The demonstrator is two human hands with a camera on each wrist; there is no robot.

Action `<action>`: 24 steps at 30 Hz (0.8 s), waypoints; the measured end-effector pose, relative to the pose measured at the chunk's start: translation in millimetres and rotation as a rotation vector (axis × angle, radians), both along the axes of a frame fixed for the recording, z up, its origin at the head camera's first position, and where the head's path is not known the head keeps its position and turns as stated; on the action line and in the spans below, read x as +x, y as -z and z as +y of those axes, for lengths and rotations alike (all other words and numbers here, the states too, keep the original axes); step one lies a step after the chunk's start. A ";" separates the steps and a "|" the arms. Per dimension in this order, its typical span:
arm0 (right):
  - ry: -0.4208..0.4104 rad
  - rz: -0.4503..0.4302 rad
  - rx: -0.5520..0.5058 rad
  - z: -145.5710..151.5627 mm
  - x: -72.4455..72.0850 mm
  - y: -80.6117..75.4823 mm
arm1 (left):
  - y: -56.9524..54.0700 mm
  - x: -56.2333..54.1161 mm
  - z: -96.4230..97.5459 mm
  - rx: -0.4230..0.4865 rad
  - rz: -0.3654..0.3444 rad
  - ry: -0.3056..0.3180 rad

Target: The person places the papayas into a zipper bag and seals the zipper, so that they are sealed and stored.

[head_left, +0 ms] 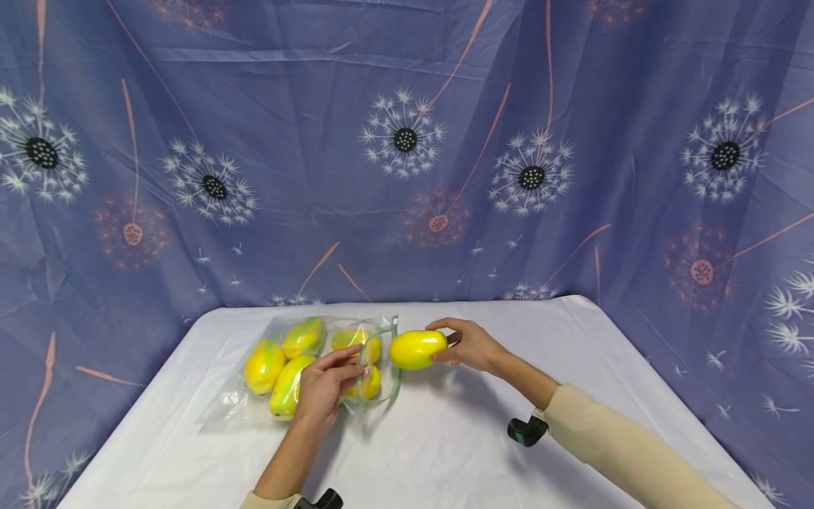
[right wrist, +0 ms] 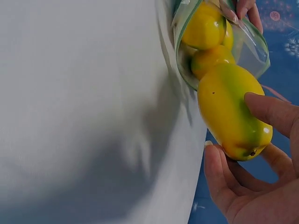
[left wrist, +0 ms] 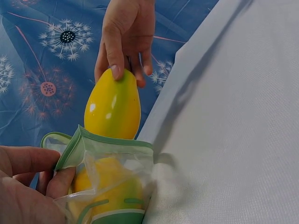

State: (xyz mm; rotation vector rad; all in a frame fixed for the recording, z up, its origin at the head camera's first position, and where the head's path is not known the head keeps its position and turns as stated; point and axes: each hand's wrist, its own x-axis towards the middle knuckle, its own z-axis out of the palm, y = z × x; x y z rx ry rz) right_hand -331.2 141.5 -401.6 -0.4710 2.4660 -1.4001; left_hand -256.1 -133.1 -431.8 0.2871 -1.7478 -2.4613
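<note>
My right hand [head_left: 469,346] holds a glossy yellow papaya with green streaks [head_left: 417,350] by one end, between thumb and fingers. The other end of this papaya [right wrist: 231,105] is at the mouth of a clear plastic bag with a green rim [head_left: 397,378]. My left hand [head_left: 327,385] pinches the bag's rim, and the mouth gapes toward the right hand. Several more papayas lie inside the bag, among them one at the left [head_left: 264,365] and one at the back [head_left: 304,337]. The left hand partly covers one papaya [head_left: 286,387] in the head view.
A white cloth [head_left: 445,452] covers the table under the bag. Behind and at both sides hangs a blue curtain with dandelion prints [head_left: 305,177]. A dark wrist camera [head_left: 528,430] is strapped at the right sleeve.
</note>
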 end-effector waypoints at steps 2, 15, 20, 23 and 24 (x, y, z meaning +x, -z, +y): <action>-0.007 0.010 -0.006 -3.6 0.3 1.5 | 0.1 0.0 0.2 -0.003 0.001 -0.002; -0.015 0.031 -0.018 -29.4 3.8 5.4 | -0.5 -1.8 0.3 -0.006 -0.029 -0.015; 0.010 0.023 -0.020 -34.0 5.0 7.0 | -0.8 -1.7 0.2 -0.010 -0.030 -0.014; 0.022 0.027 -0.015 -36.6 5.4 9.5 | -1.0 -1.5 0.4 -0.012 -0.028 -0.015; 0.028 0.023 -0.016 -37.5 5.5 10.1 | -1.0 -1.5 0.5 -0.012 -0.027 -0.016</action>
